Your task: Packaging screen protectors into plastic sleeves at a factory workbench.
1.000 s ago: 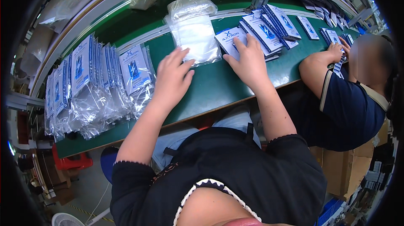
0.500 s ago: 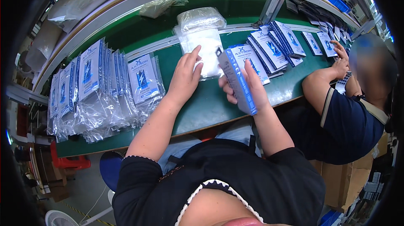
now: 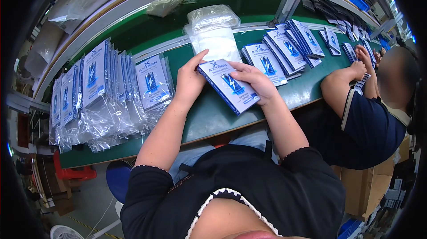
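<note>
Two-handed, mid-frame: clamping the flat box point(image 3: 229, 88) in the right hand point(image 3: 261, 84), cupping its upper-left end with the left point(image 3: 190, 78), can't tell how tightly. Slanting lengthwise to lower right, below the bag stack point(image 3: 216, 46).

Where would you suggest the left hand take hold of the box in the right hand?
Probably best take the box by its long left edge, the left hand coming from the left, thumb on top: it is slim, that edge looks largely free, and the right hand grips the opposite side.
</note>
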The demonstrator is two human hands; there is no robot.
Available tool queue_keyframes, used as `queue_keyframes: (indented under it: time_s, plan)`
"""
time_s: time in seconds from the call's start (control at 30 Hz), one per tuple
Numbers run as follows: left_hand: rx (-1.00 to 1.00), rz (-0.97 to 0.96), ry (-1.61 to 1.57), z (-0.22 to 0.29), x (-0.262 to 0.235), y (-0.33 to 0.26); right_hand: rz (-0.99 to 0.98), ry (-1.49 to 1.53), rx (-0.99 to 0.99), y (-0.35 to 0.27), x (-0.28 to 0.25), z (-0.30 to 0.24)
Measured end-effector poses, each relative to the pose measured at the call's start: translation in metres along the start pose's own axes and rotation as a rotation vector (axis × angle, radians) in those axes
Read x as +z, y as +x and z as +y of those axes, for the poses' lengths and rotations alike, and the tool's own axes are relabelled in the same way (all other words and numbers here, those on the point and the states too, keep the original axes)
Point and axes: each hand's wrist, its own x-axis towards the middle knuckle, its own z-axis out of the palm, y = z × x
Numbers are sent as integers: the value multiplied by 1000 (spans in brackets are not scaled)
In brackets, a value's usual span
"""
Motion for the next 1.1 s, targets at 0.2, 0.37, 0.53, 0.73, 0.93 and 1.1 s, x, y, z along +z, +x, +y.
queue_keyframes:
  time_s: [0.2, 0.37, 0.53, 0.73, 0.93, 1.1]
  plan:
    - [-236, 50, -459, -3, -4, 3, 176, -165, -37, -19, 11, 4]
    - [14, 74, -21, 9, -10, -6, 354, -303, -210, -9, 17, 19]
    - [381, 87, 119, 7, -11, -12, 532, -311, -307, 2, 7, 36]
    - [71, 4, -575, 20, 2, -7, 630, -452, -737, -13, 26, 26]
    - [-195, -184, -1126, 17, 2, -21, 466, -890, -457, -3, 27, 27]
    - [-227, -34, -1297, 19, -16, -5, 241, -979, -398, -11, 52, 20]
